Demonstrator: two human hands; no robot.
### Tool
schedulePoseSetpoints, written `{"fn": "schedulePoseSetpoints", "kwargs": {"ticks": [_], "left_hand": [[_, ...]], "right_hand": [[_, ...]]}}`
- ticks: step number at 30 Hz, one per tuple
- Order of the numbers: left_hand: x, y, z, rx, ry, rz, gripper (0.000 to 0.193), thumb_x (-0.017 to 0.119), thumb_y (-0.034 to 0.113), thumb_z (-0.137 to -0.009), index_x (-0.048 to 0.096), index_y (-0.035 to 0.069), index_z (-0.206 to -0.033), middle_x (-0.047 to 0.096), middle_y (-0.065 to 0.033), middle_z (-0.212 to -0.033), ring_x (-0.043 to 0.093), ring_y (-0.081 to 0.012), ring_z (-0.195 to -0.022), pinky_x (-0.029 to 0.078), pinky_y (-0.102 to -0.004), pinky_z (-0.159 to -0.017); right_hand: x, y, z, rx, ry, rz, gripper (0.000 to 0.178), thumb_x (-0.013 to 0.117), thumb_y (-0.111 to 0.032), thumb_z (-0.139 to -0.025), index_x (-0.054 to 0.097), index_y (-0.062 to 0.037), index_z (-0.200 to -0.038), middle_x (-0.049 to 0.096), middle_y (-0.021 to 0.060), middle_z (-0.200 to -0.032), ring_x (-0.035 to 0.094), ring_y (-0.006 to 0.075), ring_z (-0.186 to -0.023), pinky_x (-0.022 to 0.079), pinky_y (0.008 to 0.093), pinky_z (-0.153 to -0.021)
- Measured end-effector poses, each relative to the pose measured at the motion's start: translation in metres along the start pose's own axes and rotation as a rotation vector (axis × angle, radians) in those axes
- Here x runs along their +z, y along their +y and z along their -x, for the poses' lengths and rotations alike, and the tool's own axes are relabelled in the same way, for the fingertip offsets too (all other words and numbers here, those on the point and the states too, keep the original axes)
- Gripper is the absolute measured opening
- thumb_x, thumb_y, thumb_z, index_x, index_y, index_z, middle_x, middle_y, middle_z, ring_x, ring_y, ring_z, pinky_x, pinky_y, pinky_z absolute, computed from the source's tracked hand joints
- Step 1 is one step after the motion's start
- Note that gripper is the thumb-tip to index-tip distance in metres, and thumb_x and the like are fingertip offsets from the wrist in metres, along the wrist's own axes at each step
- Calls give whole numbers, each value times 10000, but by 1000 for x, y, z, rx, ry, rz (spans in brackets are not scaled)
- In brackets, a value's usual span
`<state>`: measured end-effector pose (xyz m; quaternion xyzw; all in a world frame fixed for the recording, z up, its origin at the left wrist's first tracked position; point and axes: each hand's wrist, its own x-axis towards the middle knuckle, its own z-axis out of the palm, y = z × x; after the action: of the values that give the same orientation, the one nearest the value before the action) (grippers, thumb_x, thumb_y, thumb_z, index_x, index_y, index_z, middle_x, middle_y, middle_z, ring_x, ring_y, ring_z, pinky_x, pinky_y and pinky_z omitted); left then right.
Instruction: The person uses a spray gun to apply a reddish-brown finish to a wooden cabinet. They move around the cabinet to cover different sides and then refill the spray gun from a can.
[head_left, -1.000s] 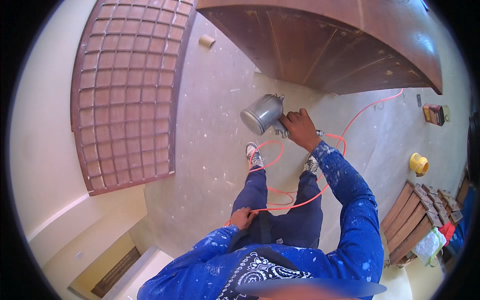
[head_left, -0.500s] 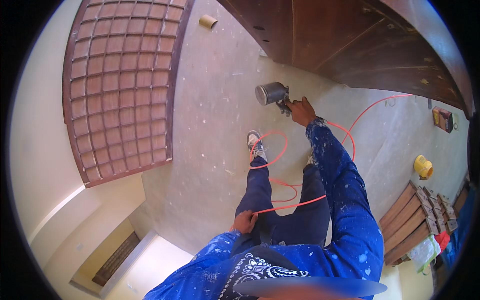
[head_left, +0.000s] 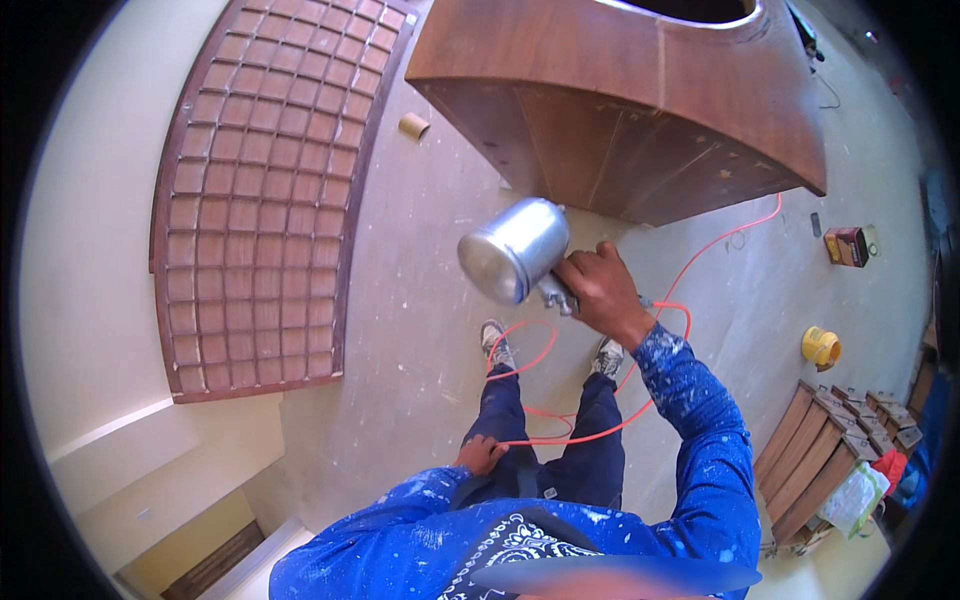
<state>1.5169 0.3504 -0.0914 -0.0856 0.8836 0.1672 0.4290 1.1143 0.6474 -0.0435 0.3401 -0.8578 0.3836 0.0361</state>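
Note:
My right hand (head_left: pixel 603 293) is wrapped round the grip of a spray gun (head_left: pixel 512 252), whose shiny metal cup sticks out to the left. Part of the gun is hidden behind my fingers. Beyond it stands a brown wooden cabinet-like piece (head_left: pixel 600 140), its lower face towards me; the gun is apart from it. Against my left thigh, my left hand (head_left: pixel 482 455) is closed on an orange-red air hose (head_left: pixel 580 436). The hose loops over the floor near my feet, and one end reaches the gun behind my right hand.
A wooden lattice panel (head_left: pixel 268 210) leans along the left wall. On the floor lie a cardboard tube (head_left: pixel 413 126), a yellow container (head_left: pixel 821 347) and a rectangular can (head_left: pixel 846 247). Stacked wooden drawers (head_left: pixel 812 450) stand at the lower right, with a plastic bag (head_left: pixel 856 500) beside them.
My right hand has raised the spray gun towards me and turned it, so its cup looks larger and brighter. The view has shifted, showing more of the cabinet-like piece. My left hand still grips the hose.

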Motion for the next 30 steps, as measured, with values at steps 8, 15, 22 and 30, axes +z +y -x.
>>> {"fn": "schedulePoseSetpoints", "kwargs": {"ticks": [8,15,22,30], "left_hand": [[-18,4,-5,-59,-40,-26,649,412,647,-987,685,87,-1166,625,-284,-1133,603,-476,-1075,488,-555,-938],[-28,-15,-11,-19,-37,-72,609,434,647,-980,668,127,-1193,620,-271,-1165,606,-489,-1070,497,-564,-925],[-30,-27,1,-33,91,-91,553,517,568,-972,701,58,-1077,631,-241,-1063,619,-445,-1012,506,-526,-879],[-26,-34,0,33,280,18,290,682,368,-912,705,84,-969,636,-141,-962,619,-376,-902,497,-489,-776]], "right_hand": [[-88,-66,-22,-193,343,145,130,661,-139,-814,620,-99,-931,554,43,-824,581,202,-762,401,364,-802],[-23,-36,-22,-26,52,184,296,655,-102,-787,652,-95,-1083,584,62,-823,603,220,-793,406,380,-796],[130,46,13,92,-192,242,436,620,-93,-800,625,-91,-1236,651,88,-843,648,253,-825,420,434,-834],[285,134,57,243,-496,171,438,574,-88,-836,616,-123,-1271,699,133,-917,676,299,-871,422,466,-926]]}}
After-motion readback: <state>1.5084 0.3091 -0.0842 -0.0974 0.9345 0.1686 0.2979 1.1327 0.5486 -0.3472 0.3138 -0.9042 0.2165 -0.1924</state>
